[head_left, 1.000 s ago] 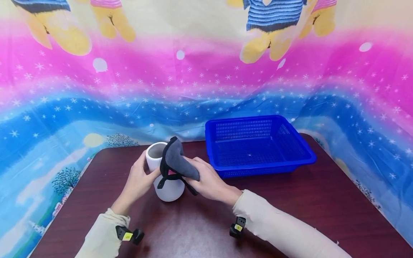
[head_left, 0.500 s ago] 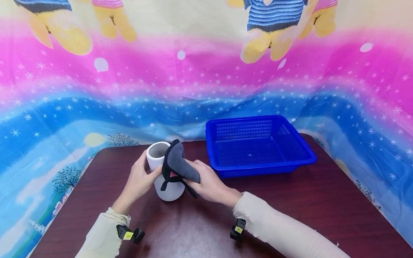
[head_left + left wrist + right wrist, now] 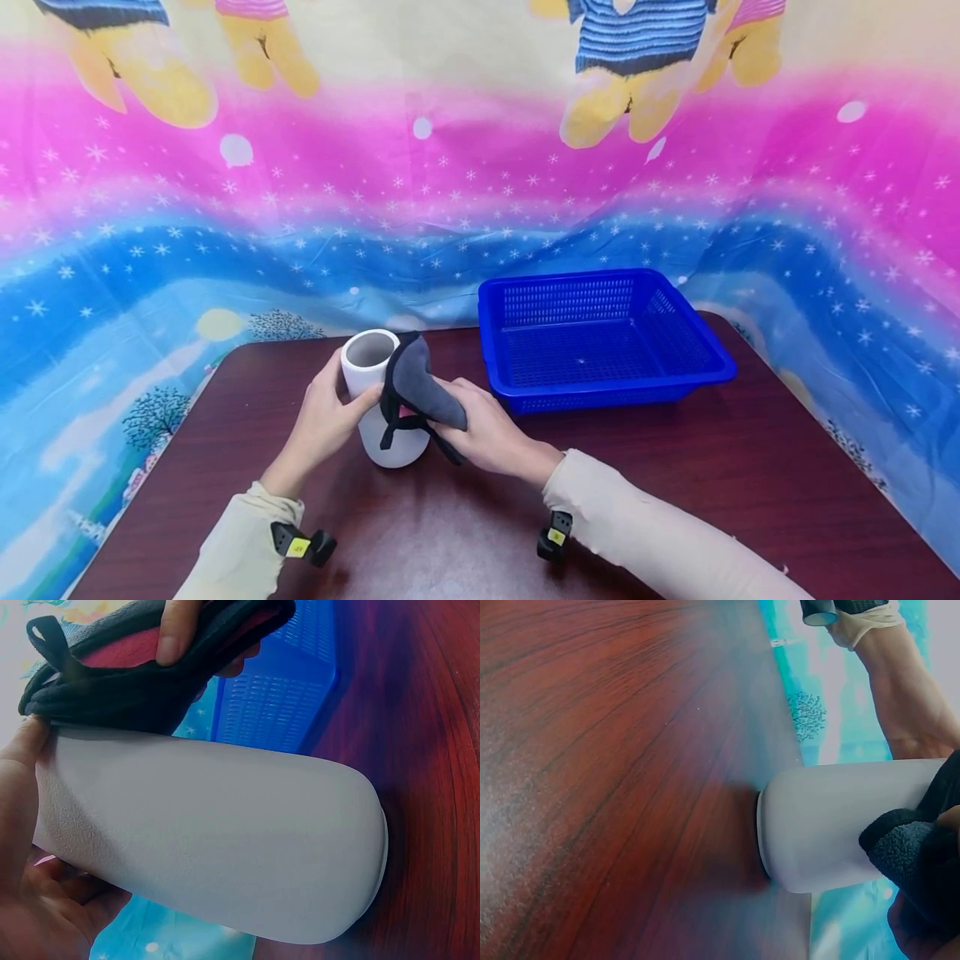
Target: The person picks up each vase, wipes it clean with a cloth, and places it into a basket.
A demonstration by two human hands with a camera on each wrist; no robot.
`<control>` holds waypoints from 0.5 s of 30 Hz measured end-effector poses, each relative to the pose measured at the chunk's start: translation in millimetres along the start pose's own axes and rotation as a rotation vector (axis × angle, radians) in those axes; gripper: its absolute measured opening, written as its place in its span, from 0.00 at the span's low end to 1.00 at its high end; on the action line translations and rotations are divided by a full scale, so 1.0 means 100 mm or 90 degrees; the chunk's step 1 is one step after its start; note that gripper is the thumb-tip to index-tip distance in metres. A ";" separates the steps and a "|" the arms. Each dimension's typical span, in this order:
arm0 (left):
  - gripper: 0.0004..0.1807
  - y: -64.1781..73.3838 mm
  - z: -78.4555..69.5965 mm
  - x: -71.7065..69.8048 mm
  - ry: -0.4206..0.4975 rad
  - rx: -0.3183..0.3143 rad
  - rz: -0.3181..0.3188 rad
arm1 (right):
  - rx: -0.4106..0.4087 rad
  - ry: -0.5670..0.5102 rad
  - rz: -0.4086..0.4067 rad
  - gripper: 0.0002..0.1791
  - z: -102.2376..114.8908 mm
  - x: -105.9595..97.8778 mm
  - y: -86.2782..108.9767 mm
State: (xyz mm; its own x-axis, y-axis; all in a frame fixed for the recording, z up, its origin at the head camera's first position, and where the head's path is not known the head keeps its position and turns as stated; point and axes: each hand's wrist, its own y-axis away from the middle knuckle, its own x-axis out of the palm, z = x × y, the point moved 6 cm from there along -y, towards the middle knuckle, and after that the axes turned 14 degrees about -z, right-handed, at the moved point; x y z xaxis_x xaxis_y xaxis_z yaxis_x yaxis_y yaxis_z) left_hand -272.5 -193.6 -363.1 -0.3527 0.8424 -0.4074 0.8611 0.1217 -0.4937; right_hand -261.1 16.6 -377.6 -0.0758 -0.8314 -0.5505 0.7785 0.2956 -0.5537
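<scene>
A white vase [image 3: 393,450] with an open round mouth stands on the table, its smooth side filling the left wrist view. My left hand [image 3: 322,421] grips its upper part from the left, thumb across the front. In my right hand [image 3: 487,429] is a folded grey cloth [image 3: 426,387] with black edging, a hanging loop and a red patch on its inner face. The cloth lies against the right side of the vase near the rim. Seen from the right wrist, a dark fuzzy fold of the cloth [image 3: 900,851] overlaps the vase [image 3: 832,825].
To the right behind the hands, a blue perforated plastic basket [image 3: 600,390] sits on the dark reddish wooden table [image 3: 675,492]. A printed curtain [image 3: 450,192] hangs close along the table's back and sides. Small black devices [image 3: 300,546] are strapped at both wrists.
The cloth and my right hand have slid a little down and to the right along the vase, so more of its mouth shows. My left hand keeps nearly the same place.
</scene>
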 end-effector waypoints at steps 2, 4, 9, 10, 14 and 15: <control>0.34 0.00 0.01 0.00 0.001 0.001 0.001 | 0.002 -0.002 0.002 0.30 0.00 0.00 0.01; 0.34 0.00 0.01 0.00 -0.002 0.001 0.001 | 0.002 -0.002 0.002 0.30 0.01 0.01 0.01; 0.36 0.00 0.01 -0.01 -0.014 -0.001 -0.002 | 0.009 0.004 0.010 0.30 0.00 0.02 0.02; 0.36 0.00 0.01 -0.01 -0.016 -0.002 -0.002 | 0.013 0.006 0.014 0.30 -0.01 0.03 0.03; 0.37 0.00 0.01 -0.01 -0.016 -0.005 -0.004 | 0.027 0.011 0.023 0.31 -0.05 0.04 0.05; 0.37 0.00 0.01 -0.01 -0.015 -0.005 -0.003 | 0.029 0.011 0.025 0.30 -0.06 0.05 0.05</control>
State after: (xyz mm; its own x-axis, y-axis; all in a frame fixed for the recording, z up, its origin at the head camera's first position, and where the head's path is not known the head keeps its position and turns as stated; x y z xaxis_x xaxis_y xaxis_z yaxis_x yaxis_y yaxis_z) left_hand -272.8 -194.9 -363.1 -0.3658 0.8289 -0.4233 0.8622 0.1305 -0.4895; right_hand -260.8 17.0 -386.8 -0.0550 -0.8111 -0.5824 0.8089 0.3058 -0.5022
